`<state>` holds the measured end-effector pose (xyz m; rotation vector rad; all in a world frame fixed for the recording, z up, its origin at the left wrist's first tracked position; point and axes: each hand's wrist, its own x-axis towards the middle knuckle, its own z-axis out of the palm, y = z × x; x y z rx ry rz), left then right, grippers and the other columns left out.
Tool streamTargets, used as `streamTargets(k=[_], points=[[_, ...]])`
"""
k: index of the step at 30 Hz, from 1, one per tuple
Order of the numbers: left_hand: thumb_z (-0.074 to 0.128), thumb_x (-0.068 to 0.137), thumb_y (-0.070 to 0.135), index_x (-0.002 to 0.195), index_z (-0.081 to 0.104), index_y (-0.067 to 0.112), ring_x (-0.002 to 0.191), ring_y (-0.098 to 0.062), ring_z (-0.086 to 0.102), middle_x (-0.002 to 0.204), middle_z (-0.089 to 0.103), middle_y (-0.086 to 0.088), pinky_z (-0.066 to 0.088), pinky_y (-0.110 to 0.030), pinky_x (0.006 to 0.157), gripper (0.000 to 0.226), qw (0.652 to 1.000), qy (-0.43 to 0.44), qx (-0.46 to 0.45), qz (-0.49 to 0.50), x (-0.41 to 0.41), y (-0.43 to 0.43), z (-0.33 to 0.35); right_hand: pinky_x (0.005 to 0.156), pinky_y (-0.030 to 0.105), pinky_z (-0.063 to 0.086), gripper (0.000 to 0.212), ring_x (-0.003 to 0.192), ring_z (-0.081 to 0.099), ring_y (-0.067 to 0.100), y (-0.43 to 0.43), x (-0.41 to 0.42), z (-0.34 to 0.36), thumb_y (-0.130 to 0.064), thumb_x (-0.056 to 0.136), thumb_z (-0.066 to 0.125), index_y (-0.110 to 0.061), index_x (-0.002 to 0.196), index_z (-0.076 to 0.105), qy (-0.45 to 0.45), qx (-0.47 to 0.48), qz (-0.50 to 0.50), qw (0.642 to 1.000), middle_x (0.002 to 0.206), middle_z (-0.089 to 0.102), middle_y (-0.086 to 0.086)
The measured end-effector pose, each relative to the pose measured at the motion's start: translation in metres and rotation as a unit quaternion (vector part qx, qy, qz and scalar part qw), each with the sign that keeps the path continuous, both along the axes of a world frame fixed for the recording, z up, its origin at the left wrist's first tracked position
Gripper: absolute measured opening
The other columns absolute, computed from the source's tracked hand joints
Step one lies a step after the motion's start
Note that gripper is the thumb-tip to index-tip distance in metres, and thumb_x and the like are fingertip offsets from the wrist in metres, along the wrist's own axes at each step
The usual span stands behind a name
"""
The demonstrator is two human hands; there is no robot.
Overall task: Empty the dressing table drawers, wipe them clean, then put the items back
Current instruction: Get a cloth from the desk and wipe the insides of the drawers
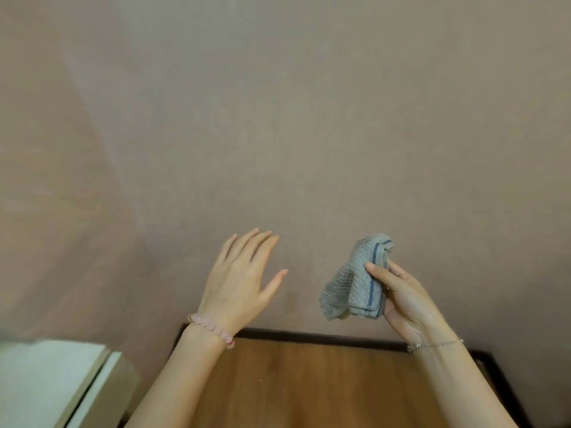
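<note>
Cloth [350,282], grey waffle-weave (blue-edged), hangs bunched, pinched by right hand [404,301]; left hand [238,282] spread near smooth wooden tabletop [309,384].

Pink bead bracelet [211,329] (left), silver chain [435,344] — right

Single wide-angle head cam faces fwd at nearby wall [309,118], tilted down enough to catch tabletop [309,381] at btm.
</note>
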<state>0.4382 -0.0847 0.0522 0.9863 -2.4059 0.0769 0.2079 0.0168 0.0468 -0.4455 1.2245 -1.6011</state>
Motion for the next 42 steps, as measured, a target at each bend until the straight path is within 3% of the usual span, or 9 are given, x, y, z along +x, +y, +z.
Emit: streamTargets(k=[6,11,20,23,26,31,42], points=[[0.037,0.090,0.049,0.127,0.054,0.013,0.126,-0.020,0.048,0.129,0.057,-0.002,0.035,-0.042,0.107,0.055,0.991,-0.018,-0.010,-0.131,-0.123,0.011,-0.007,0.073,0.033,0.058,0.026,0.097,0.068,0.022,0.068,-0.083,-0.007,-0.011,0.087,0.057,-0.009,0.112,0.064,0.011,-0.001,-0.120,0.993,0.105,0.071,0.009],[0.037,0.089,0.049,0.125,0.056,0.013,0.124,-0.021,0.050,0.126,0.059,-0.003,0.038,-0.044,0.105,0.055,0.966,-0.029,-0.011,-0.257,-0.225,0.028,-0.014,0.083,0.038,0.052,0.025,0.099,0.067,0.023,0.132,-0.133,-0.016,-0.011,0.088,0.056,-0.010,0.111,0.065,0.012,0.015,-0.242,0.970,0.107,0.070,0.010],[0.037,0.089,0.048,0.125,0.056,0.013,0.123,-0.021,0.050,0.127,0.059,-0.002,0.033,-0.040,0.108,0.054,0.878,-0.037,0.007,-0.476,-0.395,0.060,-0.037,0.069,0.034,0.053,0.023,0.095,0.068,0.024,0.204,-0.192,-0.029,-0.014,0.091,0.053,-0.009,0.111,0.064,0.013,0.059,-0.441,0.896,0.105,0.070,0.012],[0.038,0.088,0.048,0.126,0.056,0.013,0.124,-0.021,0.050,0.127,0.059,-0.001,0.034,-0.041,0.107,0.054,0.844,-0.042,0.008,-0.534,-0.447,0.061,-0.039,0.074,0.035,0.053,0.023,0.095,0.068,0.024,0.210,-0.209,-0.031,-0.013,0.092,0.053,-0.009,0.111,0.064,0.004,0.054,-0.512,0.858,0.105,0.071,0.011],[0.038,0.088,0.048,0.125,0.057,0.014,0.124,-0.020,0.050,0.127,0.059,0.000,0.036,-0.041,0.106,0.054,0.815,-0.045,0.015,-0.577,-0.489,0.061,-0.038,0.081,0.037,0.051,0.023,0.098,0.067,0.025,0.211,-0.222,-0.031,-0.011,0.092,0.052,-0.007,0.111,0.063,-0.005,0.046,-0.566,0.823,0.106,0.070,0.012],[0.039,0.088,0.047,0.125,0.057,0.013,0.122,-0.022,0.052,0.126,0.060,-0.002,0.034,-0.042,0.105,0.054,0.769,-0.063,0.002,-0.637,-0.541,0.057,-0.047,0.081,0.037,0.050,0.022,0.099,0.066,0.025,0.211,-0.232,-0.041,-0.011,0.091,0.052,-0.008,0.111,0.064,-0.014,0.056,-0.631,0.773,0.106,0.070,0.013],[0.037,0.087,0.050,0.127,0.055,0.014,0.123,-0.021,0.051,0.128,0.059,-0.002,0.034,-0.042,0.105,0.057,0.701,-0.120,0.012,-0.703,-0.627,0.106,-0.071,0.095,0.044,0.047,0.024,0.105,0.064,0.027,0.243,-0.273,-0.059,-0.011,0.093,0.051,-0.006,0.114,0.062,-0.023,0.068,-0.706,0.705,0.110,0.068,0.015]])
